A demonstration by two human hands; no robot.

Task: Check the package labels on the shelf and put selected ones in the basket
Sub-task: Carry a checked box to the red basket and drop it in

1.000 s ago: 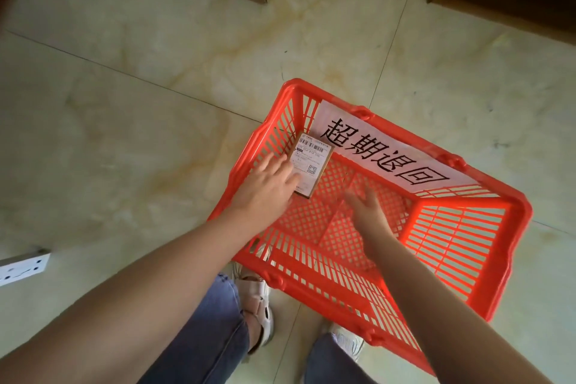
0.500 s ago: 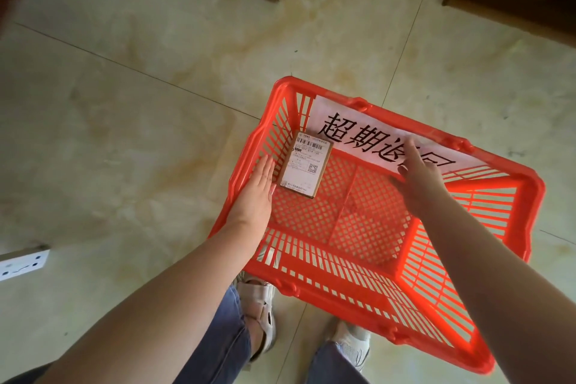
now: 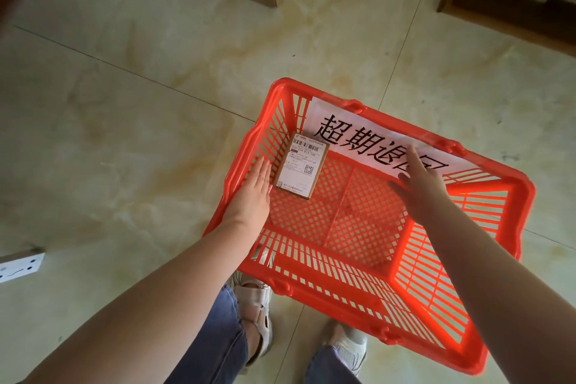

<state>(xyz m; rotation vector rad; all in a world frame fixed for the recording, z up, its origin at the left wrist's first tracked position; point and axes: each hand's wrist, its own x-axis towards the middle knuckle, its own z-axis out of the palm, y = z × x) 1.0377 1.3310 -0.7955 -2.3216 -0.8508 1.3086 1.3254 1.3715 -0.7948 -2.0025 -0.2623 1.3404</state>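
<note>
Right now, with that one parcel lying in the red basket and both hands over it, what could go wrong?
1. The small brown labelled parcel lies loose on the red plastic mesh basket's floor by a corner; lifting or tilting could slide it.
2. The right hand is over the white paper sign on the far wall and might crumple or dislodge it.
3. The open left hand beside the parcel could nudge it.

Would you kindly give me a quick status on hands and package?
Left hand open beside package. Right hand open. Package flat in basket. Nothing in the way.
</note>
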